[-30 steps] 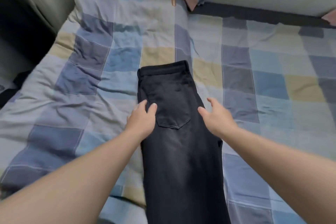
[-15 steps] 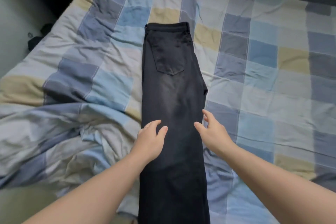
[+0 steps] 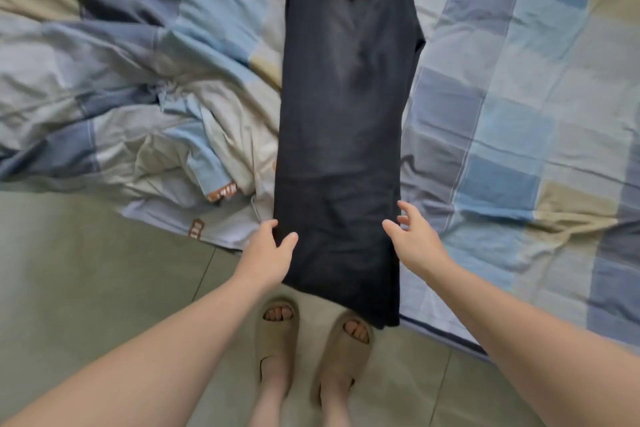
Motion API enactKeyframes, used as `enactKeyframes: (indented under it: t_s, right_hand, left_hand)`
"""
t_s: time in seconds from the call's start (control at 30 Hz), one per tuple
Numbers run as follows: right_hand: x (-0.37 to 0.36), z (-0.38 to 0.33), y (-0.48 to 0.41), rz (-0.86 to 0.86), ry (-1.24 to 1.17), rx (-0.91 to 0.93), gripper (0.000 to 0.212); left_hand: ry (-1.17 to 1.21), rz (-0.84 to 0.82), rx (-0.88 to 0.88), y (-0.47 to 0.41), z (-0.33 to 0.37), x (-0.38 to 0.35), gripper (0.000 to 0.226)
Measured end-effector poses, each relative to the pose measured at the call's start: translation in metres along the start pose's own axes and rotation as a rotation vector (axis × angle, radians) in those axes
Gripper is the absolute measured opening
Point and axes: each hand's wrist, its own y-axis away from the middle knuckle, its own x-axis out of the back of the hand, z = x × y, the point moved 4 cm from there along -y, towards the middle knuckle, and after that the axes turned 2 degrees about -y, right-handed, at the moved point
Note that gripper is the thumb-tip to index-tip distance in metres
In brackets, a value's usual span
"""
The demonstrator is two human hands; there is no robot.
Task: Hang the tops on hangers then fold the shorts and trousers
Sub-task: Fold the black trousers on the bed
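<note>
Black trousers [image 3: 341, 121], folded lengthwise with one leg over the other, lie along the checked bed cover [image 3: 502, 121]; their leg ends hang over the bed's front edge toward the floor. A back pocket shows near the top of the view. My left hand [image 3: 268, 253] lies at the trousers' left edge, low on the legs, thumb on the cloth and fingers spread. My right hand [image 3: 414, 241] is at the right edge at the same height, fingers apart and relaxed, holding nothing.
The cover is bunched into creases at the left [image 3: 166, 135] and drapes off the bed edge. Green floor [image 3: 86, 270] lies below. My feet in beige slippers [image 3: 277, 333] stand right under the trouser hems.
Both hands have slid down the trousers from the pocket area to the lower legs. The view has tilted down, so the floor and my feet now show.
</note>
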Motion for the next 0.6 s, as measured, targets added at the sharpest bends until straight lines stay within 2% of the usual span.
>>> enactKeyframes:
  t_s: [0.13,0.23,0.33,0.43,0.6]
  right_hand:
    - [-0.025,0.048,-0.005,0.065,-0.006,-0.010,0.056]
    - [-0.039,0.069,-0.009,0.113,-0.135,-0.005,0.047]
    - [-0.051,0.079,-0.008,0.118,-0.245,-0.032,0.041]
    - [-0.067,0.083,0.000,0.066,-0.343,-0.060,0.040]
    - [-0.080,0.108,0.034,-0.042,-0.296,-0.126,0.033]
  left_hand:
    - [0.105,0.092,-0.014,-0.011,-0.028,-0.014,0.062]
    - [0.115,0.130,-0.049,-0.016,-0.036,-0.022,0.052]
    - [0.146,0.068,-0.070,-0.015,-0.039,-0.033,0.039]
    - [0.173,-0.017,-0.056,-0.011,-0.042,-0.041,0.038]
    - [0.172,-0.136,0.003,0.020,-0.065,-0.047,0.036]
